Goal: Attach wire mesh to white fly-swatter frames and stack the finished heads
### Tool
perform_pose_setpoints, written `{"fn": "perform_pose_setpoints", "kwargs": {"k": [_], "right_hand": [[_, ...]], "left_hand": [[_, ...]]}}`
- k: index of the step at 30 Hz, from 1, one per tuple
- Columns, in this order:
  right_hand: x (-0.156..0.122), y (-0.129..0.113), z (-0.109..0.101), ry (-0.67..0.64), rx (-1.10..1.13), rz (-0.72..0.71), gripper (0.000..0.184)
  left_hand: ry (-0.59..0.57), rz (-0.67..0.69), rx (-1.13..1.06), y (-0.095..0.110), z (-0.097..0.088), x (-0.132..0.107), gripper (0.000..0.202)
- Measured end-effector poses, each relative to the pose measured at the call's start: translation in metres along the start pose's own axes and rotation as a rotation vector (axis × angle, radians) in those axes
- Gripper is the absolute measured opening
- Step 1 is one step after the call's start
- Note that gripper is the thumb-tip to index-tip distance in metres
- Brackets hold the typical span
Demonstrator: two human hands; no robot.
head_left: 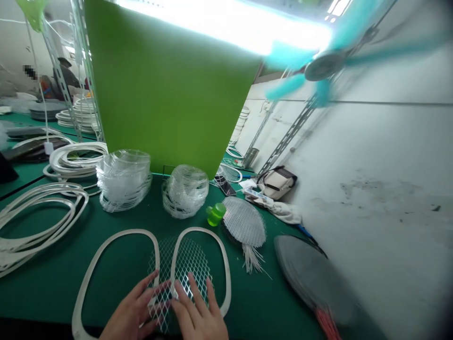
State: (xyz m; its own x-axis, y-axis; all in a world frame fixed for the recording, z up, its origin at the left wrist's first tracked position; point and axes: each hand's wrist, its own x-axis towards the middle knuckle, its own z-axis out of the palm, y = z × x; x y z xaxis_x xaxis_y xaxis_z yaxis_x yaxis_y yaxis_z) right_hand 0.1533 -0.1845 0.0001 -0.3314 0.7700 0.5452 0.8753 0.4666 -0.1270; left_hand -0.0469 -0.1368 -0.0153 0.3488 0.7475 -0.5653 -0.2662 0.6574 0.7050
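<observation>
Two white oval frames lie side by side on the green table, the left frame [92,269] and the right frame [227,269]. A white diamond-mesh net [193,267] spans the gap between them and part of the right frame's opening. My right hand [201,311] rests on the net, fingers spread. At the net's left edge is my left hand [132,309], its fingers stretched out and apart near the inner side of the left frame. The net overlaps some left fingertips; whether they touch its underside is unclear.
Clear coiled strips stand in a left stack [123,182] and a right stack [186,191]. White frames [42,193] pile at left. A green bottle [215,214], mesh stack [244,222] and dark ovals [307,269] lie right. A teal fan [323,66] hangs above.
</observation>
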Motion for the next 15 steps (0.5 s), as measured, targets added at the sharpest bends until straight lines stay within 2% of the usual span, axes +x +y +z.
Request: {"fn": "perform_pose_setpoints", "kwargs": {"k": [1,3,5,6,7,8,10,12,15], "right_hand": [[0.002,0.013,-0.001,-0.031,0.045,-0.006,0.022],[0.012,0.052,-0.011,-0.077,0.058,0.098,0.039],[0.025,0.103,-0.023,-0.125,-0.071,0.489,0.052],[0.031,0.129,-0.026,-0.149,-0.164,0.643,0.061],[0.036,0.152,-0.029,-0.216,-0.242,0.729,0.073],[0.039,0.172,-0.029,-0.308,-0.278,0.777,0.078],[0.04,0.2,-0.028,-0.424,-0.297,0.779,0.078],[0.038,0.213,-0.029,-0.458,-0.283,0.746,0.069],[0.034,0.217,-0.037,-0.451,-0.266,0.708,0.064]], "left_hand": [[0.064,-0.032,-0.057,0.003,0.01,0.0,0.088],[0.159,-0.016,-0.085,0.008,0.023,-0.002,0.094],[0.194,0.008,-0.074,0.013,0.029,-0.004,0.087],[0.2,0.015,-0.076,0.016,0.028,-0.005,0.081],[0.208,0.027,-0.088,0.019,0.026,-0.006,0.076],[0.223,0.045,-0.111,0.022,0.021,-0.007,0.072],[0.272,0.08,-0.162,0.028,0.004,-0.011,0.069],[0.335,0.119,-0.202,0.031,-0.022,-0.016,0.069],[0.42,0.196,-0.24,0.03,-0.066,-0.024,0.069]]}}
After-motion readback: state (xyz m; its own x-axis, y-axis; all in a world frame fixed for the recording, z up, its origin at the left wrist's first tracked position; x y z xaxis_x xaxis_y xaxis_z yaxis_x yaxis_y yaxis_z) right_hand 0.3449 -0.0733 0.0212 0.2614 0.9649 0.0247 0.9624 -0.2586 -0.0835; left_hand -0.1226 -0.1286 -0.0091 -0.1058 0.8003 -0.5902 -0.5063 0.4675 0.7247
